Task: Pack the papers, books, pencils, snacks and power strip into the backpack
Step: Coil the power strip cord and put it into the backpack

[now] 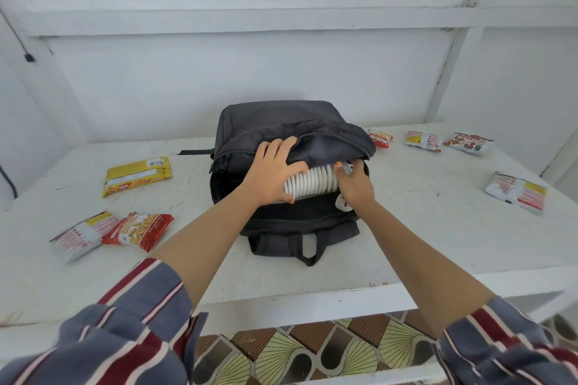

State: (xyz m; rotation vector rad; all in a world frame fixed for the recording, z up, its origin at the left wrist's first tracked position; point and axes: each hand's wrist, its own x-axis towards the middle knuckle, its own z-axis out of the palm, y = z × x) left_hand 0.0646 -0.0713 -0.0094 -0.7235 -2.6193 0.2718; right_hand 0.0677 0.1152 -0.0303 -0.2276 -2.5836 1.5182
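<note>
My left hand (275,172) and right hand (355,183) both grip the coiled white power strip (312,181), half inside the open backpack (281,122). Snack packets (140,230) lie loose on the surface (406,228) on both sides.

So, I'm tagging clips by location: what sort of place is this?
Probably a plain room at home: a white-painted table against a bare white wall, with brown-and-cream patterned floor tiles below.
</note>
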